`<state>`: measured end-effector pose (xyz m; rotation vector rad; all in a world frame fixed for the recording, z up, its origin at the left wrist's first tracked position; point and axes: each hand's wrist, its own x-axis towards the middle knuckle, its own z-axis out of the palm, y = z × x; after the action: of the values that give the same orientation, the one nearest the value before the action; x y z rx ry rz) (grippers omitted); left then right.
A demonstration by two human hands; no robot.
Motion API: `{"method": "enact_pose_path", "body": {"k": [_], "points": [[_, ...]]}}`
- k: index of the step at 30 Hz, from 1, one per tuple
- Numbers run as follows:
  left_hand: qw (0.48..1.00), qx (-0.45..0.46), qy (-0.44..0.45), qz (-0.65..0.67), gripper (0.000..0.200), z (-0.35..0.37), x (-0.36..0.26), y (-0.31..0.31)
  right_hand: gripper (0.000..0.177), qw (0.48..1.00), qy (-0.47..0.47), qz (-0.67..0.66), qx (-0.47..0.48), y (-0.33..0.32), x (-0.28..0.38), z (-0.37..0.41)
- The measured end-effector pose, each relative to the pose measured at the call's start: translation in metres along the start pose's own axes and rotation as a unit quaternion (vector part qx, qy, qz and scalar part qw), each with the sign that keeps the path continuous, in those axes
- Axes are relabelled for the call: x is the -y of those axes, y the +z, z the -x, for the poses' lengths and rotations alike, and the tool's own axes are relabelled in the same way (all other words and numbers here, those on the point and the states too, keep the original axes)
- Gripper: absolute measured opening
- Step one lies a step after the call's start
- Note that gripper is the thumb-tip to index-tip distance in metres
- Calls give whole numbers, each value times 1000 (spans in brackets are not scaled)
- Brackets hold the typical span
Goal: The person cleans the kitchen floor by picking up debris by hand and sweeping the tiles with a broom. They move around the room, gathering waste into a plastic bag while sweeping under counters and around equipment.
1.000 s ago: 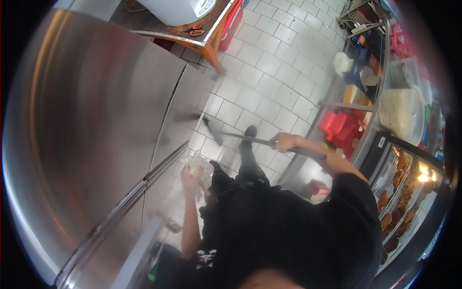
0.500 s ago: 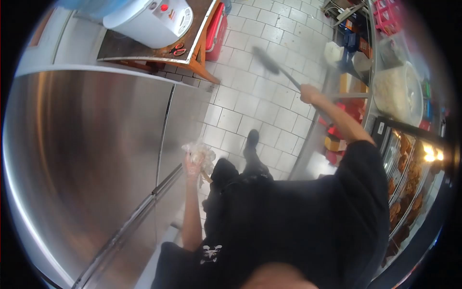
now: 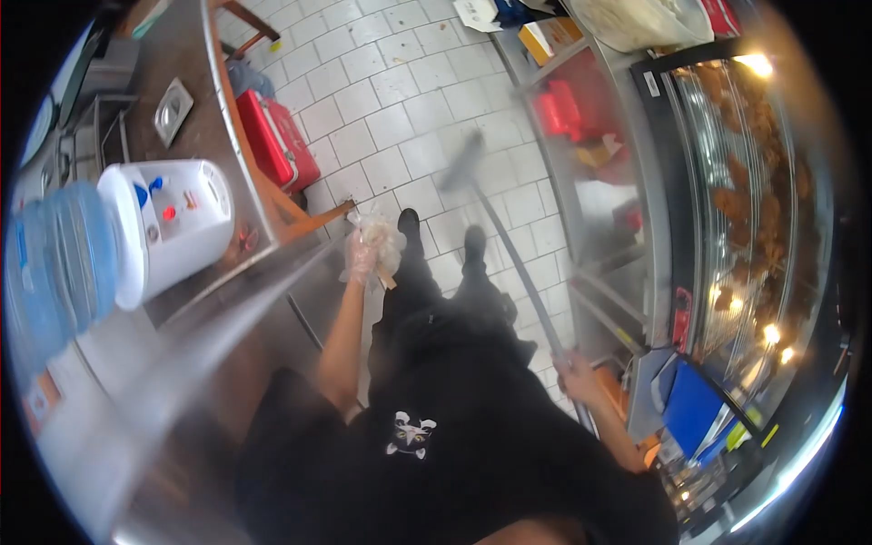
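Observation:
My left hand [image 3: 363,255], in a clear plastic glove, is closed around a crumpled clear plastic bag [image 3: 389,243]. A small tan strip pokes out below the bundle. My right hand [image 3: 576,378] is wrapped round the grey handle of a long-handled broom [image 3: 511,243]. Its dark, narrow head [image 3: 461,166] is blurred, over the tiles ahead of my shoes [image 3: 474,243].
To the left, a white water dispenser [image 3: 177,227] with a blue bottle [image 3: 62,263] stands on a wooden table. A red cooler box [image 3: 272,141] sits beside that table. On the right are a metal shelf [image 3: 590,195] and a lit glass case [image 3: 754,191] of browned food.
I have moved forward along the aisle, and the fridge has slid back out of much of the view. My right hand has come back toward my body, still gripping the broom.

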<state>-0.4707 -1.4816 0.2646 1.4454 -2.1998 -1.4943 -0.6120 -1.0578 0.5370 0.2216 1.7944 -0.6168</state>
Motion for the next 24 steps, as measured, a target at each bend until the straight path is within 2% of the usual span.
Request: {"method": "enact_pose_path", "body": {"k": [1, 3, 5, 6, 8, 10, 11, 12, 14, 15, 16, 17, 18, 20, 21, 23, 24], "points": [[999, 34, -9, -35, 41, -18, 8, -5, 24, 997, 50, -51, -7, 9, 6, 16], [998, 28, -14, -52, 41, -38, 27, -14, 17, 981, 127, -141, -34, 22, 14, 26], [997, 17, -5, -70, 41, -60, 25, -29, 14, 979, 132, -150, -37, 24, -29, -19], [996, 46, -16, -78, 42, -64, 23, -36, 13, 979, 136, -149, -42, 27, -40, -38], [993, 82, -20, -85, 43, -66, 41, -44, 12, 978, 118, -169, -36, 33, -23, -66], [996, 42, -24, -75, 43, -74, 92, -37, 16, 969, 115, -214, -52, 44, -15, -107], [996, 46, -23, -77, 43, -70, 78, -44, 15, 986, 44, -159, -33, 52, -17, -134], [992, 76, -104, 1, 44, -64, 43, -56, 13, 987, 23, -154, -34, 59, 12, -147], [975, 107, -182, 70, 46, -52, 11, -66, 11, 994, -18, -105, -19, 67, 83, -167], [972, 94, -185, 115, 45, -43, 5, -67, 12, 977, 20, -208, -49, 72, 125, -174], [966, 79, -185, 163, 45, -37, 0, -65, 12, 982, -14, -184, -34, 71, 167, -181], [963, 73, -182, 186, 45, -37, -2, -63, 11, 981, -94, -169, -8, 73, 174, -221], [959, 67, -179, 209, 45, -36, -4, -61, 9, 977, -90, -193, -5, 72, 211, -238], [953, 44, -209, 213, 42, -32, 0, -62, 7, 951, -215, -221, 37, 64, 253, -303], [955, 46, -205, 210, 42, -29, -14, -67, 14, 950, -213, -220, 57, 57, 276, -333], [962, 90, -210, 148, 42, -31, -45, -77, 21, 947, -138, -277, 89, 49, 314, -355], [964, 107, -207, 126, 42, -36, -52, -77, 21, 944, -144, -286, 84, 52, 322, -355]]}}
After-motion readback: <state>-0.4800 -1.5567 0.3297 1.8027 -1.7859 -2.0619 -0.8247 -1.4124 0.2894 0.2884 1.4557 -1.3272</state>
